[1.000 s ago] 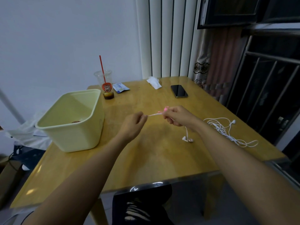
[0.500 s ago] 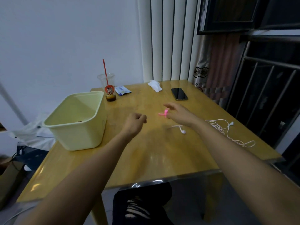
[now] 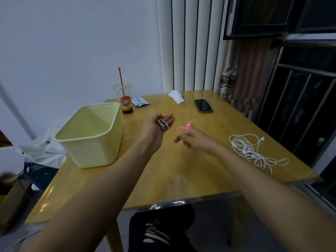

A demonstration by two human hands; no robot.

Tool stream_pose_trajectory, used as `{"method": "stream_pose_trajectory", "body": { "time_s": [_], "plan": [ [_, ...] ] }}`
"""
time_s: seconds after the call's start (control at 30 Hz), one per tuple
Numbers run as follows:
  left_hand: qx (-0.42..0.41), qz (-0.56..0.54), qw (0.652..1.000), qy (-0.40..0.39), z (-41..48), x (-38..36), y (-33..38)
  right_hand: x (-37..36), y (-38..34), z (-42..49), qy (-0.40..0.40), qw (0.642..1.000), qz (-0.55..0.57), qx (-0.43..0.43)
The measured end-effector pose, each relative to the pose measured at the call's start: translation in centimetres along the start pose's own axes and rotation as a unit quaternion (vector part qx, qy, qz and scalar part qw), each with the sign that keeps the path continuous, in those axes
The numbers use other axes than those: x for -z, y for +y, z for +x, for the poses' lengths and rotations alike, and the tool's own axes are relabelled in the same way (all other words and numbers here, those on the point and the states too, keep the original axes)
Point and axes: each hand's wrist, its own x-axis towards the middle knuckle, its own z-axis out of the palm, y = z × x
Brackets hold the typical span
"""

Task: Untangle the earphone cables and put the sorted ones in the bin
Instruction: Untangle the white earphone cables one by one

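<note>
The left hand (image 3: 156,128) and right hand (image 3: 192,140) are bare, as are both forearms up to the frame's edge. The black fabric trousers (image 3: 163,224) have ragged horizontal rips crossed by pale threads.

Phone (image 3: 203,106), tissue (image 3: 176,96), packet (image 3: 140,101) and cup (image 3: 124,96) (red straw (image 3: 121,79)) on table (image 3: 181,170).

A glossy wooden bench (image 3: 181,170) stands in a corner against a plain white wall (image 3: 72,42). Behind it hang white vertical blinds (image 3: 190,42), with a patterned curtain (image 3: 254,79) and a dark barred window (image 3: 300,99) on the right. The light is dim and bluish.
</note>
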Motion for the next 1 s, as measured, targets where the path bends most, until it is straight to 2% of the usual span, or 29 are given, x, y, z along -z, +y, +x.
{"method": "stream_pose_trajectory", "body": {
  "time_s": [0.03,0.07,0.13,0.23,0.27,0.3,0.33,0.43,0.5,0.6,0.67,0.83,1.0],
  "plan": [
    [-0.045,0.122,0.992,0.009,0.0,0.0,-0.3,-0.2,-0.7,-0.4,-0.055,0.998,-0.037,-0.012],
    [-0.086,0.244,0.966,0.013,0.0,0.1,-0.7,-0.3,-1.3,-0.6,-0.1,0.993,-0.065,-0.021],
    [-0.152,0.418,0.896,0.0,0.1,0.5,-1.6,-0.2,-2.3,-0.8,-0.14,0.986,-0.094,-0.005],
    [-0.177,0.576,0.797,-0.044,0.1,1.2,-2.1,0.7,-3.4,-0.9,-0.116,0.985,-0.114,0.049],
    [-0.162,0.604,0.778,-0.058,0.2,1.4,-2.2,1.1,-3.5,-0.9,-0.091,0.988,-0.115,0.057],
    [-0.146,0.613,0.774,-0.067,0.2,1.5,-2.3,1.5,-3.6,-0.8,-0.061,0.99,-0.111,0.062],
    [-0.13,0.598,0.788,-0.07,0.2,1.6,-2.4,2.0,-3.6,-0.7,-0.029,0.992,-0.103,0.065],
    [-0.07,0.462,0.88,-0.083,-0.1,1.5,-2.0,2.4,-2.8,-0.4,0.037,0.996,-0.05,0.066],
    [-0.038,0.401,0.909,-0.113,-0.4,1.3,-1.6,2.2,-1.9,-0.3,0.058,0.996,-0.01,0.061],
    [-0.025,0.321,0.932,-0.168,-0.5,1.1,-1.5,1.5,-0.7,-0.3,0.071,0.99,0.098,0.072],
    [-0.015,0.278,0.944,-0.179,-0.3,1.1,-1.6,0.9,-0.2,-0.3,0.081,0.982,0.159,0.063],
    [0.032,0.167,0.976,-0.137,0.3,1.3,-2.2,-0.6,0.3,-0.2,0.042,0.967,0.249,0.031],
    [0.069,0.097,0.99,-0.075,0.8,0.6,-2.7,-1.6,0.6,0.5,0.01,0.943,0.332,0.015]
  ]
}}
